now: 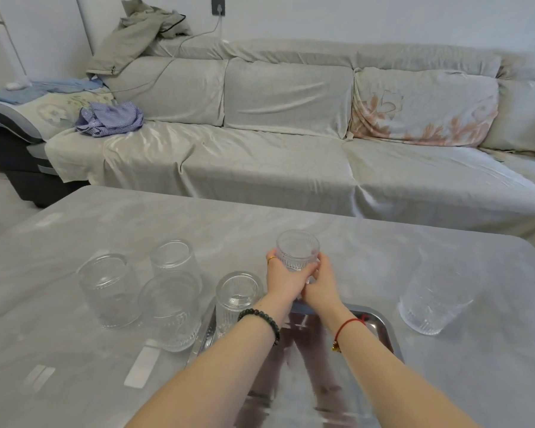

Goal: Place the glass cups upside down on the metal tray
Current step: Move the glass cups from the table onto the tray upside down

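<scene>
So the ribbed glass cup (297,250) is pinched between left hand (283,281) and right hand (321,285) over the far rim of the metal tray (383,330); looks like setting-down time, next comes lowering it flat; one cup (238,299) sits on the tray, others wait on the grey surface (476,366); covered sofa (291,118) behind.

Six glass cups are showing: one (297,250) in the hands, one (238,299) on the tray, three (109,288) (174,257) (170,308) sitting together on the left, and one (433,299) on the right. One metal tray (383,327) is sitting on one table (136,217). Two hands (283,281) (323,284) are showing.
</scene>
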The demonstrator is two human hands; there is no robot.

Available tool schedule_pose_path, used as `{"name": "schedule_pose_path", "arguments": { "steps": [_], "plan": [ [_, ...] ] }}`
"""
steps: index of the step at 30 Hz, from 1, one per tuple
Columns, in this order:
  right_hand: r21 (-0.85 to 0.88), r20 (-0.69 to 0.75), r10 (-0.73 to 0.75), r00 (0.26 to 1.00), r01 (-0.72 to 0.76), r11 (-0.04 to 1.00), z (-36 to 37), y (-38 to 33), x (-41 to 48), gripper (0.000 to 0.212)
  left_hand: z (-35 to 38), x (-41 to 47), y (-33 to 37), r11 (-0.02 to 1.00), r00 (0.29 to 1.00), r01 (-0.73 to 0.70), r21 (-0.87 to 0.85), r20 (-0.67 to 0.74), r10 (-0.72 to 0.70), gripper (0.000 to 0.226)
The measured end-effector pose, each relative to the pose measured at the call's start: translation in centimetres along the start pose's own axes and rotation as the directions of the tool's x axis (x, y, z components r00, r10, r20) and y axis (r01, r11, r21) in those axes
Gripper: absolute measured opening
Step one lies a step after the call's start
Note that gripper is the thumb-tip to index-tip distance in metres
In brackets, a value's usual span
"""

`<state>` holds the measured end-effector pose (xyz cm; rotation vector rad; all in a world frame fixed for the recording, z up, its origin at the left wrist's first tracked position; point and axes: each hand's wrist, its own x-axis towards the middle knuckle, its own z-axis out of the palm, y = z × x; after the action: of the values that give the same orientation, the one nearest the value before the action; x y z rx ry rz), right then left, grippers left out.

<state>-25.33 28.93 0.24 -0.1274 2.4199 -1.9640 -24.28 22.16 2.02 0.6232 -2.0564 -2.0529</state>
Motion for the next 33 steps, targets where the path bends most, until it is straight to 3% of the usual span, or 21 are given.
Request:
{"name": "schedule_pose_path", "arguments": {
  "steps": [6, 9, 12, 15, 17, 19, 23, 27, 33],
  "plan": [
    [-0.028, -0.077, -0.138, 0.987, 0.136, 0.990, -2.2, -1.1, -2.2, 0.063, 0.1, -2.1, 1.4, 0.999, 0.999, -0.038, -0.028, 0.013, 0.038, 0.068],
    [-0.087, -0.104, -0.255, 0.961, 0.247, 0.965, -4.6, -2.1, -4.9, 0.068, -0.2, -4.7, 1.7, 0.988, 0.987, 0.045, -0.148, 0.161, -0.021, 0.055],
    [-0.167, -0.028, -0.271, 0.962, 0.263, 0.950, -6.5, -2.6, -7.8, 0.073, -0.9, -7.3, 1.2, 0.923, 0.906, 0.303, -0.236, 0.373, -0.202, 0.047],
    [-0.216, -0.001, -0.244, 0.970, 0.238, 0.947, -7.5, -3.0, -9.8, 0.074, -2.2, -9.0, -0.2, 0.824, 0.784, 0.508, -0.250, 0.529, -0.323, 0.064],
    [-0.228, -0.036, -0.215, 0.976, 0.201, 0.953, -7.5, -3.3, -10.8, 0.069, -3.1, -10.2, -0.8, 0.818, 0.718, 0.554, -0.152, 0.586, -0.377, 0.073],
    [-0.261, -0.065, -0.208, 0.976, 0.185, 0.947, -7.3, -3.5, -11.4, 0.067, -4.1, -11.3, -1.2, 0.865, 0.718, 0.501, -0.018, 0.567, -0.404, 0.072],
    [-0.397, 0.016, -0.218, 0.976, 0.206, 0.895, -6.1, -4.6, -11.4, 0.071, -6.3, -12.3, -2.5, 0.942, 0.823, 0.281, 0.183, 0.460, -0.335, 0.058],
    [-0.468, 0.096, -0.215, 0.972, 0.235, 0.852, -3.7, -5.4, -11.0, 0.075, -8.1, -12.2, -3.2, 0.965, 0.922, 0.110, 0.237, 0.339, -0.188, 0.067],
    [-0.474, 0.121, -0.218, 0.968, 0.249, 0.845, -1.5, -4.7, -10.1, 0.079, -9.0, -11.7, -3.0, 0.955, 0.926, -0.077, 0.286, 0.375, -0.038, 0.072]
  ]
}}
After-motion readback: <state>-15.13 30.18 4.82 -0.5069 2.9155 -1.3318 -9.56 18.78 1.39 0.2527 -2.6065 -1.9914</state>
